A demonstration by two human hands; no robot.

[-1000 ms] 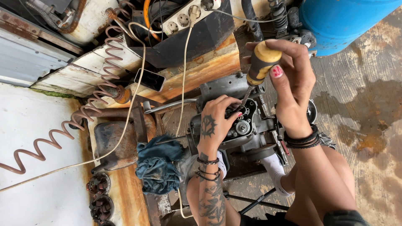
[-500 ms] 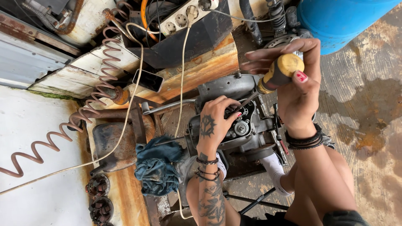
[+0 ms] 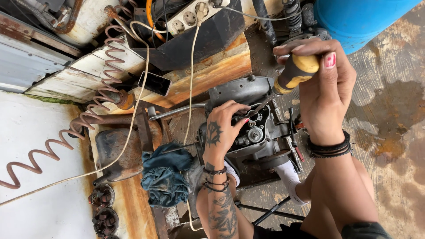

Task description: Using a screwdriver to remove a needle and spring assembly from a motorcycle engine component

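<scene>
A grey metal engine (image 3: 248, 132) sits low in front of me on a worn floor. My left hand (image 3: 221, 128), tattooed and with bead bracelets, rests on the engine's top, fingers pinched at a small part beside a round opening. My right hand (image 3: 325, 88) grips a yellow-handled screwdriver (image 3: 294, 73). Its shaft slants down-left, and the tip meets the engine just by my left fingertips. A chrome lever (image 3: 175, 111) sticks out of the engine to the left.
A blue rag (image 3: 166, 177) lies left of the engine. A coiled copper-coloured hose (image 3: 75, 128), a white cord (image 3: 191, 71), a power strip (image 3: 188, 15) and a phone (image 3: 154, 83) sit on rusty boards. A blue barrel (image 3: 358, 17) stands top right. Dark gears (image 3: 104, 210) lie bottom left.
My right hand has swung the screwdriver handle from upright over the engine up and to the right, so the shaft now slants. My left hand stays on the engine.
</scene>
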